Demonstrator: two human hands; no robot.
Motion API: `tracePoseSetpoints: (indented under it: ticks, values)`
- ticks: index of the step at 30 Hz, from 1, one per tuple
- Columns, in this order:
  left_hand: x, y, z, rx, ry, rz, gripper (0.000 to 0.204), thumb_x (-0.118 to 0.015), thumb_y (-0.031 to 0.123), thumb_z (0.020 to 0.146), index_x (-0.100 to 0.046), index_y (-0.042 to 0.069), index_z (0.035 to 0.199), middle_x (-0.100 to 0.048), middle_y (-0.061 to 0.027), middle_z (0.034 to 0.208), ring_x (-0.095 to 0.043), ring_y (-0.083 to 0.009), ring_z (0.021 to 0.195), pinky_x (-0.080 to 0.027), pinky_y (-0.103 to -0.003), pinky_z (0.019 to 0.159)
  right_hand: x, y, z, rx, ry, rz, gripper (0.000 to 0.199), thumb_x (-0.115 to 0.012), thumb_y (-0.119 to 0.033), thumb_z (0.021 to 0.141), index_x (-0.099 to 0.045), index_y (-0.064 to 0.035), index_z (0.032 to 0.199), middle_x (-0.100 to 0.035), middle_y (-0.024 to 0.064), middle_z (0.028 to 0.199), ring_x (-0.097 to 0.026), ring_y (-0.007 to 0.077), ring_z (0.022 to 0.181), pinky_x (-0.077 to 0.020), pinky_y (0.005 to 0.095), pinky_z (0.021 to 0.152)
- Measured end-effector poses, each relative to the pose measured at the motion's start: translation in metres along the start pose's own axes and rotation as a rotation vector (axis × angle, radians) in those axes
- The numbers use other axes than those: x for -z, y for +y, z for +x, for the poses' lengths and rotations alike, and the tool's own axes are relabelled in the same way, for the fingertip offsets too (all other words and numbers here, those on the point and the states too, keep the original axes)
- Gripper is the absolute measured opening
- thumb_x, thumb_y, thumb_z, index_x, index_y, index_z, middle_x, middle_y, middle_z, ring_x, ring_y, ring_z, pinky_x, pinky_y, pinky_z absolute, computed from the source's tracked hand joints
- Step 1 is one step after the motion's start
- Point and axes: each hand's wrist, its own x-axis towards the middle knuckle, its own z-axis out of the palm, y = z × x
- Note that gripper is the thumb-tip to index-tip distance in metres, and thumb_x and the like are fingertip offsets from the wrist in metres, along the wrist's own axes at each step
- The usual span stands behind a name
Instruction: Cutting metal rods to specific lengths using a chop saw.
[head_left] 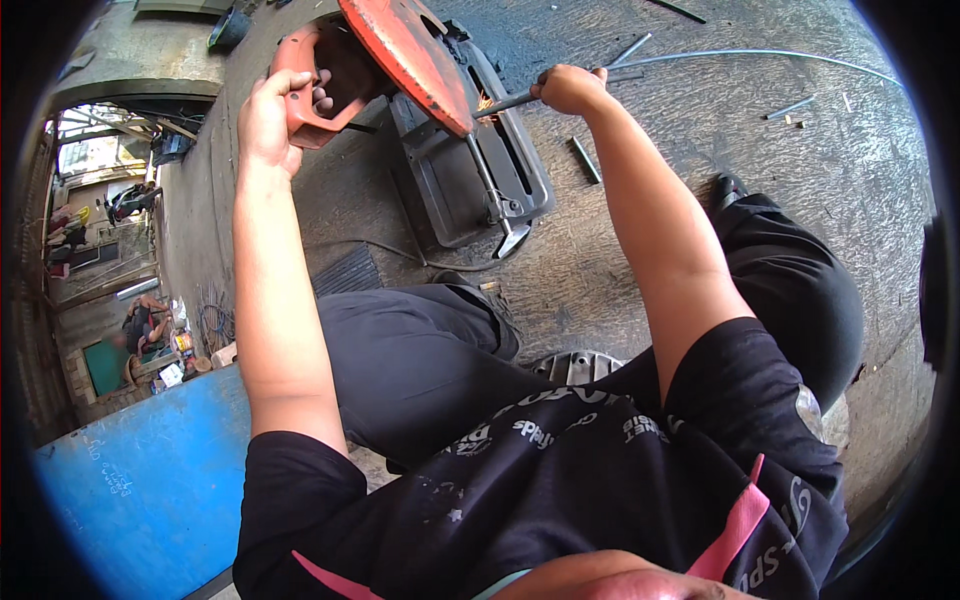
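My left hand (268, 120) is wrapped round the orange D-shaped handle of a chop saw (405, 55). The saw's orange blade guard is lowered over its dark metal base (440, 200), and the blade is mostly hidden. My right hand (570, 90) grips a grey metal rod (515, 101) that reaches from the right into the saw. Small orange sparks (486, 103) show where the rod meets the guard's lower edge. A clamp screw with a crank handle (513, 241) points toward me from the base.
On the concrete floor, a long thin rod (760, 51) stretches right, with short cut pieces (585, 160) nearby. A cable (390, 248) runs beside the base. A blue panel (150, 480) stands at lower left. Another person (145, 325) sits far left, near a doorway.
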Motion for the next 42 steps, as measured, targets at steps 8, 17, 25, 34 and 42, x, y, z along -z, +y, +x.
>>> tracePoseSetpoints:
  ticks: [8,17,25,34,42]
  values:
    - [-0.001,0.000,-0.001,-0.008,0.002,0.006,0.030,-0.056,0.008,0.080,-0.050,-0.004,0.107,-0.064,-0.0148,0.093,-0.061,-0.0182,0.075,-0.053,-0.032,0.069,0.010,-0.002,0.002,0.046,-0.005,-0.038,0.036,-0.049,-0.043,0.089,-0.067,-0.0200,0.111,-0.063,0.0035,0.118,-0.056,0.0278,0.115,-0.0222,0.0644,0.100]
    - [-0.001,0.000,-0.001,-0.026,0.002,0.017,0.031,-0.056,0.009,0.081,-0.050,-0.004,0.108,-0.064,-0.0148,0.093,-0.061,-0.0182,0.075,-0.054,-0.032,0.069,0.008,-0.003,0.001,0.029,-0.012,-0.044,0.037,-0.050,-0.043,0.089,-0.067,-0.0192,0.111,-0.063,0.0053,0.118,-0.056,0.0283,0.115,-0.0219,0.0662,0.100]
    - [-0.002,0.001,-0.002,-0.012,0.004,0.029,0.031,-0.055,0.009,0.081,-0.050,-0.004,0.109,-0.064,-0.0143,0.094,-0.060,-0.0179,0.075,-0.054,-0.032,0.068,0.012,-0.003,-0.001,0.043,-0.037,-0.039,0.037,-0.049,-0.042,0.090,-0.068,-0.0177,0.111,-0.064,0.0059,0.117,-0.056,0.0283,0.114,-0.0226,0.0641,0.099]
    - [-0.004,0.002,-0.004,-0.024,0.011,0.015,0.030,-0.056,0.008,0.081,-0.050,-0.004,0.107,-0.064,-0.0144,0.093,-0.060,-0.0180,0.074,-0.054,-0.031,0.067,0.011,-0.004,0.001,0.025,-0.028,-0.050,0.038,-0.049,-0.042,0.089,-0.068,-0.0157,0.109,-0.064,0.0059,0.117,-0.057,0.0287,0.113,-0.0233,0.0626,0.100]
    - [-0.002,0.001,-0.002,-0.009,0.008,0.014,0.029,-0.056,0.009,0.081,-0.050,-0.004,0.107,-0.064,-0.0143,0.093,-0.061,-0.0184,0.075,-0.053,-0.031,0.067,0.012,-0.005,-0.001,0.026,-0.081,-0.028,0.040,-0.048,-0.042,0.089,-0.067,-0.0136,0.111,-0.062,0.0081,0.120,-0.055,0.0298,0.116,-0.0220,0.0652,0.101]
